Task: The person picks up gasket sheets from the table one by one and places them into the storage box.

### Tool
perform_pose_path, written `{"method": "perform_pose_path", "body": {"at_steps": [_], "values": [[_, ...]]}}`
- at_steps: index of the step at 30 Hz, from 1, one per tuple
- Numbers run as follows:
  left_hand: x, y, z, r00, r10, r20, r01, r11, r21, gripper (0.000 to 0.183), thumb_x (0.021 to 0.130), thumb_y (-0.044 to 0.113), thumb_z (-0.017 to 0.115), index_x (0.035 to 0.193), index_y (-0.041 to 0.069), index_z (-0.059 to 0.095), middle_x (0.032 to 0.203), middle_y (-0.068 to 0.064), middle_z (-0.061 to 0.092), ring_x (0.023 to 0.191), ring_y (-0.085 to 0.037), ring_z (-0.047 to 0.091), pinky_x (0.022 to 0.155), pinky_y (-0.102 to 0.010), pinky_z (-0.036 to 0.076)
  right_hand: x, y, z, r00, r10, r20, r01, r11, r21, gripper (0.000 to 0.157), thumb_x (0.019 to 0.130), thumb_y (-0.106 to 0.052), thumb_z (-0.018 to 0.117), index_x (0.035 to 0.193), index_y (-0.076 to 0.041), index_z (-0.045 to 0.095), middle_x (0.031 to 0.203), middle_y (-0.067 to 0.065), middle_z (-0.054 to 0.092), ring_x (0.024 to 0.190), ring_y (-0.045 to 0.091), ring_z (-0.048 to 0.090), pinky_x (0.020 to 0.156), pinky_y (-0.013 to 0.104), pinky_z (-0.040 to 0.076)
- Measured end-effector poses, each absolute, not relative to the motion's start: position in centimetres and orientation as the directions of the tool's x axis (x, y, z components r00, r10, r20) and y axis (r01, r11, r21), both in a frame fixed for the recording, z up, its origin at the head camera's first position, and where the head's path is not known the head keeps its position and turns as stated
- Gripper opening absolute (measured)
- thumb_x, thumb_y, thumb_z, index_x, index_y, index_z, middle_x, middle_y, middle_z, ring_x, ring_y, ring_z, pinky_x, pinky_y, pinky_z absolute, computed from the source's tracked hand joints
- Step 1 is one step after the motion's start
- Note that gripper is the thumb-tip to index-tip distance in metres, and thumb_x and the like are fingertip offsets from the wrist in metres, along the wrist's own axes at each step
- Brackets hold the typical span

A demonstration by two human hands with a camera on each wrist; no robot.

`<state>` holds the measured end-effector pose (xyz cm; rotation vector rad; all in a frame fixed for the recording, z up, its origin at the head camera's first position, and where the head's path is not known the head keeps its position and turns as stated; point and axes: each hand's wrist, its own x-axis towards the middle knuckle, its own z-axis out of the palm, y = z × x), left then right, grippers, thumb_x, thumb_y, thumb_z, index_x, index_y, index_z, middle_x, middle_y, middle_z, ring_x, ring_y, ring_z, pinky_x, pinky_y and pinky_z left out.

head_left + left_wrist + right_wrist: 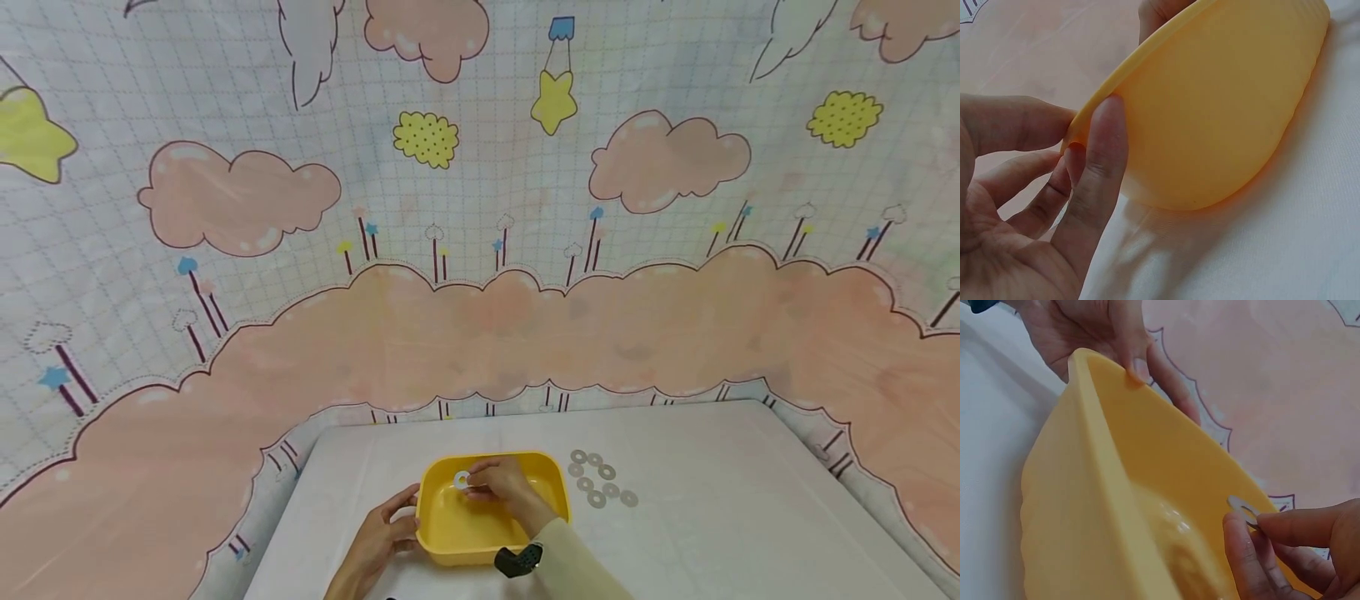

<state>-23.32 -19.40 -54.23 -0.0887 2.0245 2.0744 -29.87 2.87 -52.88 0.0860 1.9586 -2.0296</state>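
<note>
**Flat ring [1234, 502] held over yellow tub [461, 558]**

Right hand [501, 483]: thumb and fingers pinching the ring at its edge, over the tub's interior. Left hand [380, 531]: pinching the tub's rim on its left side. Tub sits on the white desk [712, 508]; grey rings [590, 484] lie flat in a loose cluster just right of it. Dark band [517, 561] on the right wrist.

White table [720, 500] in the near centre. Beyond its far edge rises a pale gridded backdrop [510, 167], printed with pink clouds [240, 200] and yellow stars [554, 102]; a broad pink band [480, 337] curves nearer at left and right.
</note>
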Motion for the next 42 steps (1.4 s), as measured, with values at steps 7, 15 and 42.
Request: {"method": "perform_pose_path", "body": {"at_steps": [7, 15, 42], "values": [[-23.7, -19.4, -54.2, -0.969, 0.12, -0.216, -0.22, -0.013, 0.976, 0.073, 0.085, 0.002, 0.064, 0.152, 0.0, 0.033, 0.128, -0.011, 0.047, 0.079, -0.014, 0.062, 0.067, -0.027, 0.056, -30.3, 2.7, -53.0, -0.939, -0.176, -0.295, 0.3, -0.004, -0.954, 0.017, 0.088, -0.001, 0.068, 0.102, 0.007, 0.068, 0.087, 0.014, 0.072, 0.07, 0.02, 0.073, 0.066, 0.028, 0.06], [-24.0, -19.4, -54.2, -0.966, 0.125, -0.225, -0.229, -0.022, 0.973, 0.074, 0.084, 0.001, 0.066, 0.151, 0.0, 0.034, 0.126, -0.011, 0.047, 0.076, -0.013, 0.061, 0.065, -0.026, 0.055, -30.2, 2.7, -53.1, -0.937, -0.176, -0.301, 0.299, 0.038, -0.954, 0.016, 0.088, -0.002, 0.067, 0.103, 0.005, 0.069, 0.081, 0.012, 0.073, 0.07, 0.021, 0.073, 0.066, 0.032, 0.061], [-23.8, -19.3, -55.0, -0.972, 0.105, -0.213, -0.216, -0.026, 0.976, 0.074, 0.084, 0.002, 0.065, 0.151, 0.001, 0.034, 0.127, -0.012, 0.048, 0.078, -0.014, 0.061, 0.067, -0.027, 0.056, -27.9, 5.9, -48.9, -0.969, -0.231, -0.092, 0.089, 0.02, -0.996, 0.029, 0.089, -0.007, 0.067, 0.114, 0.008, 0.063, 0.102, 0.024, 0.068, 0.082, 0.023, 0.072, 0.075, 0.033, 0.061]]}}
